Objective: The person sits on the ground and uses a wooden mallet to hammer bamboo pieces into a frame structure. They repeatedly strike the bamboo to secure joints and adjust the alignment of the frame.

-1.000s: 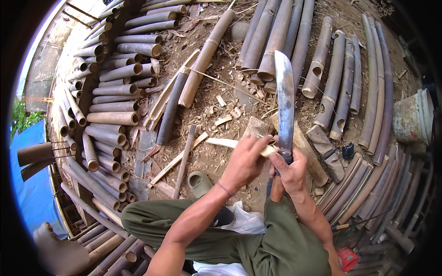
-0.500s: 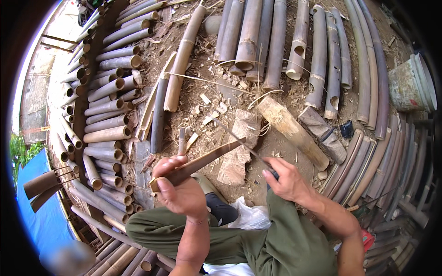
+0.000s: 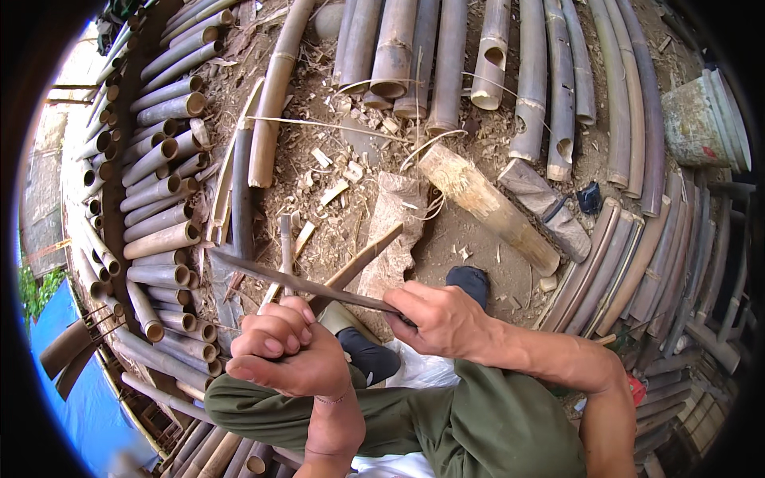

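My right hand [image 3: 438,319] is closed around the handle of a long knife [image 3: 311,287]. Its dark blade points left, passing just above the fingers of my left hand [image 3: 291,346] and crossing in front of a split bamboo strip [image 3: 365,261]. The left fingers are curled, and the strip's lower end disappears behind them. Its far tip slants up over a rough wooden block [image 3: 390,231] on the ground. A narrow upright stick [image 3: 286,239] shows just beyond the left fingers; whether the hand touches it I cannot tell.
A thick split log [image 3: 490,207] lies right of the block. Cut bamboo tubes [image 3: 396,56] lie across the far side, and more are stacked at left [image 3: 163,231]. Bamboo lengths [image 3: 590,271] and a dirty bucket [image 3: 705,119] are at right. Shavings [image 3: 351,171] litter the soil.
The knife has swung left across the bamboo strip, and my right hand has moved left with it. My left hand has turned, its fingers now curled in view. The whole view has shifted slightly.
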Available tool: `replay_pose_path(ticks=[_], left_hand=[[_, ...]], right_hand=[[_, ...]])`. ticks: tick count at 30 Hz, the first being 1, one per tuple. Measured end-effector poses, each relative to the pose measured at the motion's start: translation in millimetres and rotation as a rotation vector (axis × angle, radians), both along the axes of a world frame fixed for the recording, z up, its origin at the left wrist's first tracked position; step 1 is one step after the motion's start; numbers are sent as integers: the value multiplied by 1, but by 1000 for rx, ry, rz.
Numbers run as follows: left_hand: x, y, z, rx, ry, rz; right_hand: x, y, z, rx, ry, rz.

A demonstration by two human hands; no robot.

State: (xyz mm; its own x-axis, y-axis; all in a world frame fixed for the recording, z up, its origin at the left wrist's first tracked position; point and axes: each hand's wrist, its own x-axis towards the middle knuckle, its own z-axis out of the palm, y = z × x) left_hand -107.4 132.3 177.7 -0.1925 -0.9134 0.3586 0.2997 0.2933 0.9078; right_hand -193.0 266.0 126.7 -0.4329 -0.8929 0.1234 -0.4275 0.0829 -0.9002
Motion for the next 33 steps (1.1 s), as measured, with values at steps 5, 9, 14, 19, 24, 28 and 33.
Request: replay_pose_path(ticks=[5,9,14,19,24,28,33], left_hand=[[-1,-8,1,54,36,41],[5,-7,0,37,19,33],[10,-8,-2,29,11,-14],[3,-6,5,49,-4,52],[6,-10,0,60,14,60],[6,-8,1,30,10,12],[10,-11,-1,48,63,-12]], right_hand=[[-12,7,-59,219,101,-54],[1,7,-40,167,102,-23],[-17,18,-84,300,78,-78],[-13,17,-106,410,37,-96],[-7,17,-93,223,65,-72],[-26,20,-134,528,46,-85],[-21,26,-142,428,94,-101]])
